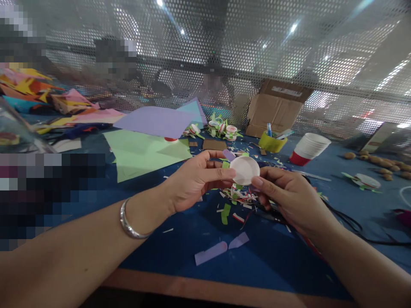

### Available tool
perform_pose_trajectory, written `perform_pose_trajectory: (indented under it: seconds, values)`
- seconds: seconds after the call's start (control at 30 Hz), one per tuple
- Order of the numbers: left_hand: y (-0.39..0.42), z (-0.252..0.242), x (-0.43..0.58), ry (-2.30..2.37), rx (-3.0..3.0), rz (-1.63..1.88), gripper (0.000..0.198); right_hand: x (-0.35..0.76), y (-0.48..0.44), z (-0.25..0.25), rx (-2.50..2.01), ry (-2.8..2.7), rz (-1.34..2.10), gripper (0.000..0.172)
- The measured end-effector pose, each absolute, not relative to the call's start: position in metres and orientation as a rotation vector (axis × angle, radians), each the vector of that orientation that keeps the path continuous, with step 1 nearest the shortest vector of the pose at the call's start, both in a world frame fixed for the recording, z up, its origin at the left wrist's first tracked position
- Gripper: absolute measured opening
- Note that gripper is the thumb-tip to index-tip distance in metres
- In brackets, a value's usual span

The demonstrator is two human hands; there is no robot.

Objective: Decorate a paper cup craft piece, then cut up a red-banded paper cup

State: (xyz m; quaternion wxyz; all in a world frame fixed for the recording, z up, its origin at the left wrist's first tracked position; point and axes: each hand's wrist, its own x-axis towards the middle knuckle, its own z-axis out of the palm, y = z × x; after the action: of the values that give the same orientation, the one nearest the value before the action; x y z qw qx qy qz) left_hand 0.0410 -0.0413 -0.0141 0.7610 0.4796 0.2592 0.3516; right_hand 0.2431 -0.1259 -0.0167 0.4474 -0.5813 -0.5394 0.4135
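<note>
Between both hands is a cut-off paper cup base point(245, 170), round and white, its hollow side facing me. Green and purple paper pieces stick out around its rim. My left hand point(205, 173) pinches its left edge with thumb and fingers. At the lower right edge, my right hand point(282, 188) grips it the same way. Two purple paper strips point(211, 253) lie on the blue table point(154, 252) below. Under the hands are a green paper scrap point(225, 213) and a heap of small cuttings point(239, 196).
Green point(144, 156) and purple sheets point(154, 122) lie at left. Several similar paper pieces point(221, 126) sit behind. A yellow-green holder point(272, 142), stacked paper cups point(310, 149), another cup-base piece point(367, 181) and a black cable point(345, 218) are rightward. A perforated screen point(192, 55) stands behind.
</note>
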Motion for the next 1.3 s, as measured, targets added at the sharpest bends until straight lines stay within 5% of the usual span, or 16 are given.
perform_pose_trajectory:
  seconds: [0.43,0.9,1.3]
  values:
    - [-0.048,-0.011,0.048,0.521,0.919,0.837,0.050,0.236,-0.123,-0.019,-1.400,-1.478,1.111,0.032]
    - [-0.015,-0.009,0.034,0.739,1.039,1.087,0.043,0.252,-0.127,-0.014,-1.313,-1.325,0.824,0.028]
    - [-0.036,0.021,0.004,0.832,1.598,0.518,0.054,0.266,-0.129,-0.008,-1.310,-1.276,0.586,0.032]
